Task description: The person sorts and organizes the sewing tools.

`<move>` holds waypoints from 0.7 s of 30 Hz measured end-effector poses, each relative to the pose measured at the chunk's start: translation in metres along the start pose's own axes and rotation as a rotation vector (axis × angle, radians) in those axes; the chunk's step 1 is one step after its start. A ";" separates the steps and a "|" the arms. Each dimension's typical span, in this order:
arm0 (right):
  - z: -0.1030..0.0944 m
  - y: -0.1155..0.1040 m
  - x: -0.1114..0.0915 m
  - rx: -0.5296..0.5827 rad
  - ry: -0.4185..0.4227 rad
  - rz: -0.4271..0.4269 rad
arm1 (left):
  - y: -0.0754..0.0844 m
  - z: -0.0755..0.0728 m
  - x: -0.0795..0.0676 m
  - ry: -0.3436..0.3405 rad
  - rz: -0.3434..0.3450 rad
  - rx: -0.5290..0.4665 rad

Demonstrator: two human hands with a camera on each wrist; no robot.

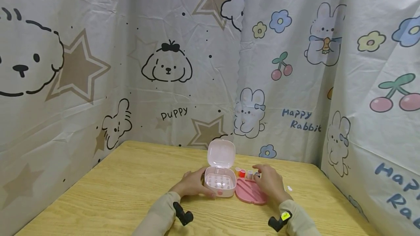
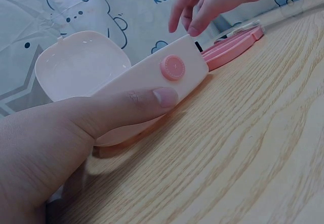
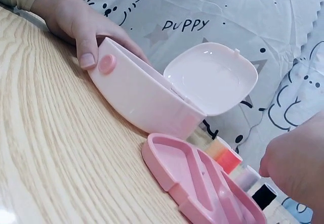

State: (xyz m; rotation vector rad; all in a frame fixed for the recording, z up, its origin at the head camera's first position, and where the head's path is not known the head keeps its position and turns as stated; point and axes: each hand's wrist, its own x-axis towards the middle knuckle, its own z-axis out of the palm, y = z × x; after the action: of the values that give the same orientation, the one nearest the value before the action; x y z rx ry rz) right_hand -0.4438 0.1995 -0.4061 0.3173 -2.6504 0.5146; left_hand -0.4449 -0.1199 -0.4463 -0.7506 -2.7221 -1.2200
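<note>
My left hand (image 1: 191,183) grips a pale pink sewing-kit-like box (image 1: 230,192), its thumb on the front wall near a round pink button (image 2: 173,68) and its fingers round the side. The box stands on the table with its lid (image 1: 221,154) raised. Beside it lies a darker pink divided tray (image 3: 162,169). Behind the tray stand several small thread spools, among them a red spool (image 1: 242,173), a white spool (image 3: 247,177) and a black spool (image 3: 264,196). Over these spools hovers my right hand (image 1: 269,183), fingers loosely bent and apart, nothing visible between them.
A wooden table (image 1: 98,199) carries everything. Right of the right hand lies a small white piece (image 1: 289,188). Printed curtains (image 1: 183,112) hang behind the table and along both sides.
</note>
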 end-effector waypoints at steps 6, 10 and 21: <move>0.003 0.010 -0.002 -0.016 0.056 0.015 | 0.003 -0.001 -0.001 0.010 0.009 0.005; 0.004 0.015 -0.002 -0.023 0.058 0.034 | 0.004 0.000 -0.002 0.006 0.004 -0.001; 0.016 0.017 0.002 -0.061 0.031 0.050 | 0.001 0.000 -0.002 -0.004 -0.014 -0.007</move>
State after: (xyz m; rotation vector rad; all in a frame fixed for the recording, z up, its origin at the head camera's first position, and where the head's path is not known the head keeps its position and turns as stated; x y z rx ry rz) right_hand -0.4564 0.2082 -0.4242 0.2239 -2.6438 0.4491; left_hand -0.4431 -0.1206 -0.4460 -0.7368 -2.7317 -1.2332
